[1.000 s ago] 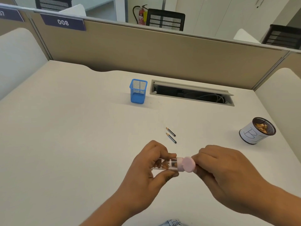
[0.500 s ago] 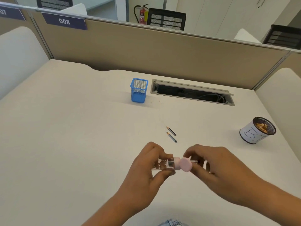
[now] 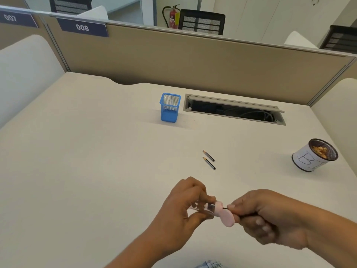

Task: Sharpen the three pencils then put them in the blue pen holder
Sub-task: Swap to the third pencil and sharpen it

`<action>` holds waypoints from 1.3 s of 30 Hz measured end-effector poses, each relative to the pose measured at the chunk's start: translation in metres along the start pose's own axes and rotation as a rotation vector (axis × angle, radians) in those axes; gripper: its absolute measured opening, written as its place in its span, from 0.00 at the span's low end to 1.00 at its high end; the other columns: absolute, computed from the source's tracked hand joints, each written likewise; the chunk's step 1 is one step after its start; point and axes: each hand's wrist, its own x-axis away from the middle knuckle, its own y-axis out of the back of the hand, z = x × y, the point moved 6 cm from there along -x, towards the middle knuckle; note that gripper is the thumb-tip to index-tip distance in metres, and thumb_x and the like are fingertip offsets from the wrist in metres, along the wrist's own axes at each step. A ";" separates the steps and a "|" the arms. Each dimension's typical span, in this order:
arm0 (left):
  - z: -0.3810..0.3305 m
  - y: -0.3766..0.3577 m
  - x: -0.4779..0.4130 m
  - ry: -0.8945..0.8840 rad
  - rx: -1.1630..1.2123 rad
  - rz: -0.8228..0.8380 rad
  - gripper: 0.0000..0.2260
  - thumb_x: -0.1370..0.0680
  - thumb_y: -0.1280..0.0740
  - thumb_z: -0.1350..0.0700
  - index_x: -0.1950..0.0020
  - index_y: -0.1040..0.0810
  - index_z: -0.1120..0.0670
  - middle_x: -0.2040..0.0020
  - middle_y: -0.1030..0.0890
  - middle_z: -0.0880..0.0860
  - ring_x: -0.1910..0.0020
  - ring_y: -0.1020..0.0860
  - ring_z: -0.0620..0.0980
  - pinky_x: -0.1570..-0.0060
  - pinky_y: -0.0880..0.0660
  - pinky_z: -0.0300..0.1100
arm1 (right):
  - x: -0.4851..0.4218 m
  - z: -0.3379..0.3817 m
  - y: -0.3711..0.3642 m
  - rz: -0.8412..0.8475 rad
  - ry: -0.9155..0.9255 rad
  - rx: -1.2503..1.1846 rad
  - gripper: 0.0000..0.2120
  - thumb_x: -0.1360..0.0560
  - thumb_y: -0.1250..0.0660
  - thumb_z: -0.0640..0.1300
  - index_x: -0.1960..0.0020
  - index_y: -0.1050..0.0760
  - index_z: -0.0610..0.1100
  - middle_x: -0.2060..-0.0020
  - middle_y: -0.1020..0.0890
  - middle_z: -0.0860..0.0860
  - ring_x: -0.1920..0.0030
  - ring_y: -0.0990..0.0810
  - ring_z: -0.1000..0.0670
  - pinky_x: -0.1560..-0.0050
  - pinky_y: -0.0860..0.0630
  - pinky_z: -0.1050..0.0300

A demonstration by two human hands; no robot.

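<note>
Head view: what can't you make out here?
- Held pencil: head view, nearly all hidden by right hand; tip inside the pink sharpener.
- Blue pen holder: head view, bottom hidden by its own wall.
- Two desk pencils: head view, too small to judge their points.

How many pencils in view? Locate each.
3. The far pencil and near pencil lie side by side on the desk; the third pencil, mostly hidden, is gripped by the right hand.

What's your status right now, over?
Left hand grips sharpener; right hand pinches pencil in it. Two loose pencils lie on desk. Blue pen holder stands unobstructed beyond them.
</note>
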 end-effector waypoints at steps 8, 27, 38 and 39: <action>0.015 0.001 -0.002 0.011 -0.176 -0.108 0.09 0.26 0.29 0.47 0.47 0.23 0.42 0.51 0.23 0.39 0.50 0.25 0.46 0.50 0.27 0.50 | 0.003 0.023 0.013 -0.068 0.182 0.374 0.21 0.18 0.40 0.47 0.69 0.25 0.45 0.82 0.31 0.51 0.80 0.38 0.53 0.74 0.41 0.60; 0.074 -0.004 -0.026 0.326 0.107 -0.171 0.09 0.21 0.38 0.49 0.42 0.24 0.43 0.52 0.16 0.41 0.51 0.20 0.41 0.52 0.26 0.29 | -0.124 0.033 0.084 -0.870 0.379 0.703 0.08 0.26 0.31 0.48 0.48 0.17 0.53 0.59 0.16 0.58 0.61 0.20 0.55 0.59 0.24 0.60; 0.124 -0.019 -0.034 0.445 0.007 -0.099 0.13 0.19 0.37 0.52 0.35 0.29 0.40 0.41 0.22 0.32 0.39 0.25 0.31 0.44 0.31 0.23 | -0.166 0.037 0.083 -0.954 0.339 1.064 0.07 0.24 0.38 0.50 0.55 0.22 0.51 0.61 0.17 0.54 0.60 0.21 0.48 0.66 0.24 0.56; 0.128 -0.020 -0.034 0.457 0.002 -0.091 0.14 0.19 0.37 0.53 0.34 0.29 0.41 0.41 0.22 0.32 0.39 0.25 0.32 0.43 0.32 0.24 | -0.168 0.037 0.082 -0.954 0.342 1.093 0.07 0.24 0.38 0.51 0.55 0.22 0.51 0.61 0.17 0.54 0.60 0.21 0.48 0.65 0.24 0.56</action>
